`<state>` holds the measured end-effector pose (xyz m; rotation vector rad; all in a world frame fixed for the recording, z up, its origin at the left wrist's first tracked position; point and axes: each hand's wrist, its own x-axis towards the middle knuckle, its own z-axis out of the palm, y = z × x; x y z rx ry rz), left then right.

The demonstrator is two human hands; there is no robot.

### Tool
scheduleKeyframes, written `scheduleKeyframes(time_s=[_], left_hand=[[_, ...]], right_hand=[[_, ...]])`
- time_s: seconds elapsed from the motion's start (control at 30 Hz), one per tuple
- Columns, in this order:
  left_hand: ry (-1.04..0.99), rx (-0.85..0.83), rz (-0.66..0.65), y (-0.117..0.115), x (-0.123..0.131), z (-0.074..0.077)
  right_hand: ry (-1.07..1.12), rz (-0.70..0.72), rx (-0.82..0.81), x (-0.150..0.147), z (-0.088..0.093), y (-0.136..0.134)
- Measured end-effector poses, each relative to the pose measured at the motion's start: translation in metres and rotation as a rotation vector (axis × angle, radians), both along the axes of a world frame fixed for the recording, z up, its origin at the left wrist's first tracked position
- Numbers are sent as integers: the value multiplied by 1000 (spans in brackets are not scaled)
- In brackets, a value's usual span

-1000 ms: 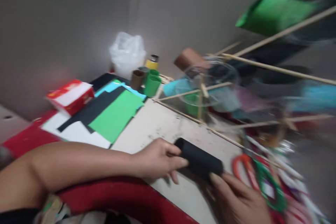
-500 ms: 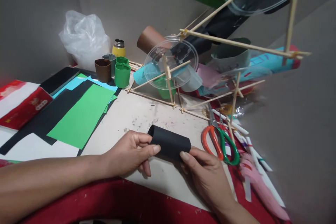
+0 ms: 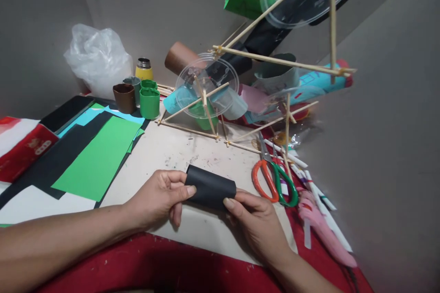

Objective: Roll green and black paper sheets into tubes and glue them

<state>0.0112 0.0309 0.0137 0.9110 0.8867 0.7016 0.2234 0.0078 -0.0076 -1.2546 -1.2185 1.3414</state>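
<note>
The black paper tube [image 3: 210,187] sits low in the centre of the frame, tilted with its right end lower, and I have it by both ends. My left hand [image 3: 160,199] pinches the left end, thumb on the near face; my right hand [image 3: 256,222] grips the right end the same way. I can't tell how far my fingertips reach inside the rims. Paper this thin probably creases easily, so I judge a light, even pinch best, both thumbs bearing equally, the edges square so the roll doesn't turn into a cone. Any seam is hidden from me.

Beneath is a pale board [image 3: 192,151] on the red-covered tabletop [image 3: 137,261], flat enough to brace against. Scissors [image 3: 271,182] lie just beyond my right hand, and a pink glue gun [image 3: 325,233] at lower right; my wrist should stay off both. The stick frame [image 3: 187,129] rises behind, so I'd rather work on the near side, well clear of it
</note>
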Motion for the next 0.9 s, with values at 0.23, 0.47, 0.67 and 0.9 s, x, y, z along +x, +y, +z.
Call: scheduleKeyframes(time_s=[0.23, 0.47, 0.67, 0.9], left_hand=[[4, 10, 0, 0, -1, 1], [-6, 13, -138, -4, 0, -2], [-16, -11, -112, -6, 3, -3], [-17, -2, -111, -7, 3, -2]], right_hand=[[-128, 6, 81, 2, 2, 0], [-191, 35, 156, -4, 6, -2], [-187, 57, 159, -6, 6, -3], [-206, 81, 203, -9, 6, -5]])
